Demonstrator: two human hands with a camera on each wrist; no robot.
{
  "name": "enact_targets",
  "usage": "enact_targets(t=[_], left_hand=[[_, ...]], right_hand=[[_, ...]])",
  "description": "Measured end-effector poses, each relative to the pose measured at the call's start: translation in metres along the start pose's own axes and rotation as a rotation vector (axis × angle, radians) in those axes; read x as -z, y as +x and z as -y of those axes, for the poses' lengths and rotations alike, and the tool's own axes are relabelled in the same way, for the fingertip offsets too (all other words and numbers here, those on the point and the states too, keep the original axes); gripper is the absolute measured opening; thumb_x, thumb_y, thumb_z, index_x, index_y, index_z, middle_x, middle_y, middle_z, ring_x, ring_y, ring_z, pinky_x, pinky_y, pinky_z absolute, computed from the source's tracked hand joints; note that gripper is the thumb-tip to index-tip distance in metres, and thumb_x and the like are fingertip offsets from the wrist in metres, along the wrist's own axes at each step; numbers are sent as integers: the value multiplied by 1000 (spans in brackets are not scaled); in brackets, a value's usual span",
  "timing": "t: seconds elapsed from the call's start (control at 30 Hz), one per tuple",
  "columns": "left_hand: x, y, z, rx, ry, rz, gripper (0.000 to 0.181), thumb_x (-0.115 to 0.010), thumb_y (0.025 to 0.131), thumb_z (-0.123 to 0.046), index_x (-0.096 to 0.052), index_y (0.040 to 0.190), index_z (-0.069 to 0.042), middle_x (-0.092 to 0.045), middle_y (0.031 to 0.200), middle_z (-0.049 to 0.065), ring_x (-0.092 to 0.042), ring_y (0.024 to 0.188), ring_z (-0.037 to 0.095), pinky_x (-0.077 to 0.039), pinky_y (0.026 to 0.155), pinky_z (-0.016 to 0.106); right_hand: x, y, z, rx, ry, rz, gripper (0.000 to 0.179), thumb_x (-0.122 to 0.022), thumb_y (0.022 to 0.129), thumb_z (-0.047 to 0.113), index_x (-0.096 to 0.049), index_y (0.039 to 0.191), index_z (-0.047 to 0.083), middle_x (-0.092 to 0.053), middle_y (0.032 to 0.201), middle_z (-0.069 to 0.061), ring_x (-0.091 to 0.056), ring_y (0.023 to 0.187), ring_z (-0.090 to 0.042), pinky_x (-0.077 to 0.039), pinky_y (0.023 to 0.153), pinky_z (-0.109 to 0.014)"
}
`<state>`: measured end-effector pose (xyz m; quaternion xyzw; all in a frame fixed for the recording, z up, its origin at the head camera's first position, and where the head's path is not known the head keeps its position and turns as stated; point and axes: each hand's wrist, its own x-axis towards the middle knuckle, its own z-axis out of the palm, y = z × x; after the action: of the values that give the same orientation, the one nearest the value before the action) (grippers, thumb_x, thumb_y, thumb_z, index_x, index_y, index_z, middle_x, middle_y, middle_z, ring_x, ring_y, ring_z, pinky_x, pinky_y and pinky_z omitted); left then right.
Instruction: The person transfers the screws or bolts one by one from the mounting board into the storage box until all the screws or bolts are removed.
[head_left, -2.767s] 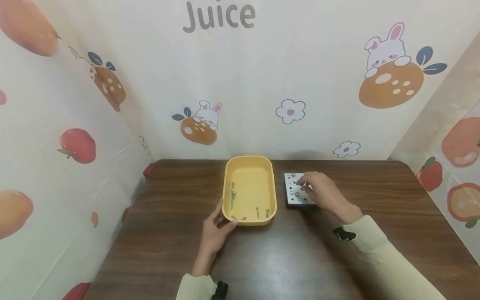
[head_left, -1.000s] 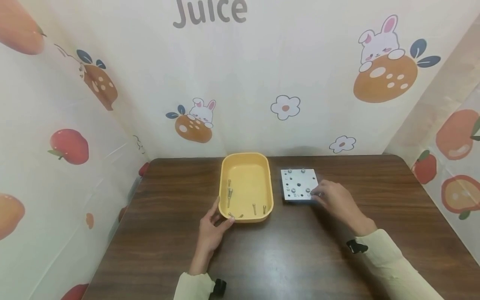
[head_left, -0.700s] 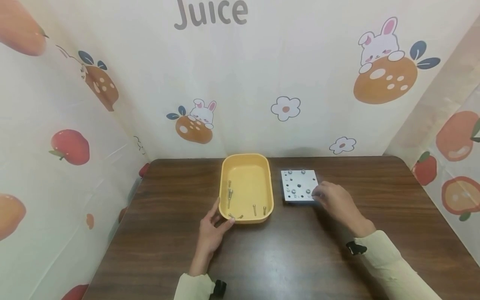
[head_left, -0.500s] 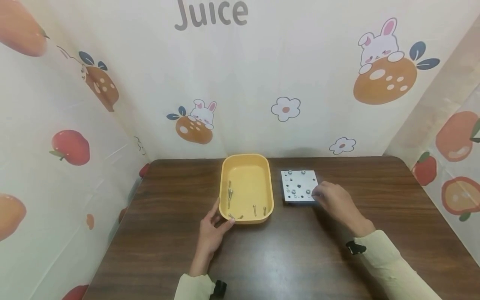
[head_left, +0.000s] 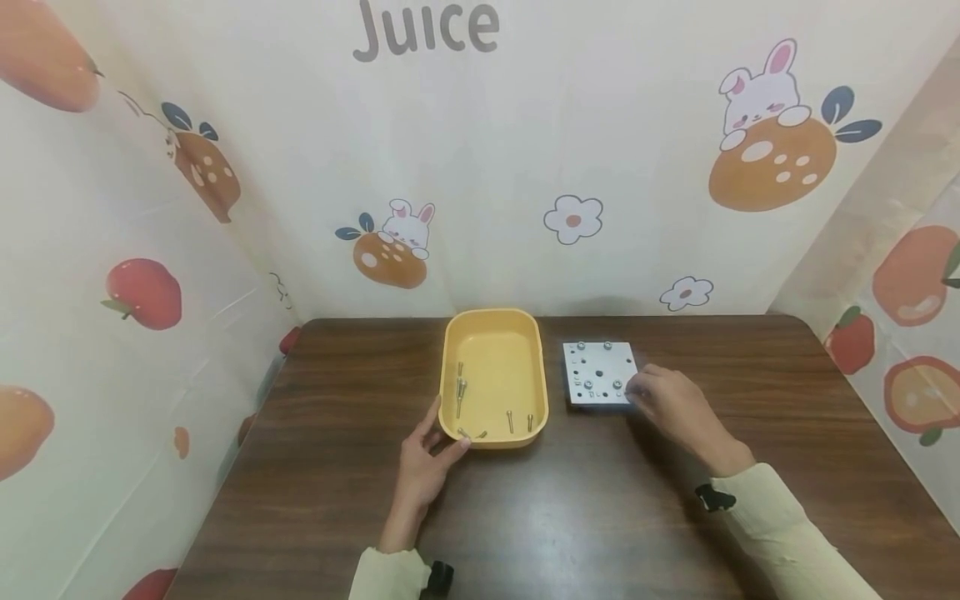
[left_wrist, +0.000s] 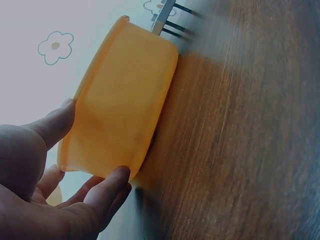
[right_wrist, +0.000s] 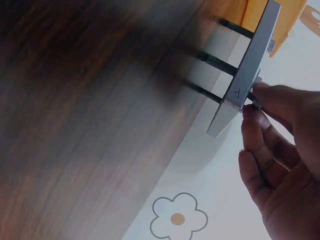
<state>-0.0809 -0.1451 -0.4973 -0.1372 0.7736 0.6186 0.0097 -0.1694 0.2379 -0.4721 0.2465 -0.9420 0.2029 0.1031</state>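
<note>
My left hand (head_left: 423, 467) holds the near left corner of a yellow plastic tray (head_left: 498, 358), its thumb and fingers spread round the wall. Inside the tray lie several loose metal screws (head_left: 461, 390). Right of the tray is a silver metal plate (head_left: 615, 364) with holes and several screw heads (head_left: 588, 385) on top. In the right wrist view, threaded shanks jut from the plate's underside (right_wrist: 245, 70). At the plate's near right corner, my right hand (head_left: 671, 407) pinches a small dark screw (right_wrist: 254, 100) between thumb and forefinger; its tip is hidden.
Everything stands on a brown wood-grain table (head_left: 555, 500). A white curtain (head_left: 487, 150) printed with fruit, rabbits and flowers hangs along the back and sides. The tray and plate sit near the table's back edge, with a narrow gap between them.
My right hand has moved from over the plate's middle to its near right corner, uncovering more screw heads. In the last half second it barely moves. The left hand stays on the tray.
</note>
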Motion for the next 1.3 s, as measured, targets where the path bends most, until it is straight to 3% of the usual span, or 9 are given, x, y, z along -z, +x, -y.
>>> enact_targets(t=[0.2,0.5,1.0,1.3], left_hand=[[0,0,0,7,2,1,87,-86,88,-12,-43,163,-22,-34,170,19,-50,142,46,-46,116,60],[1,2,0,12,17,-3,87,-85,89,-13,-42,164,-23,-36,169,19,-52,141,44,-46,116,59],[0,2,-1,32,6,2,87,-85,89,-13,-42,164,-25,-36,169,20,-52,142,43,-46,116,59],[0,3,1,31,8,-9,87,-86,89,-14,-42,164,-24,-36,169,20,-52,141,43,-47,115,59]], right_hand=[[6,0,-1,8,17,-31,11,-81,86,-5,-79,95,2,-73,90,-8,-69,82,-26,-62,75,-50],[21,2,-5,-51,61,-81,12,-78,88,-7,-79,99,-3,-75,97,-15,-71,86,-33,-63,77,-56],[34,13,0,13,54,-150,21,-79,81,-16,-77,98,-4,-74,94,-14,-70,84,-31,-62,75,-53],[47,27,10,19,85,-160,20,-78,84,-15,-78,99,-2,-76,98,-13,-71,91,-32,-60,81,-53]])
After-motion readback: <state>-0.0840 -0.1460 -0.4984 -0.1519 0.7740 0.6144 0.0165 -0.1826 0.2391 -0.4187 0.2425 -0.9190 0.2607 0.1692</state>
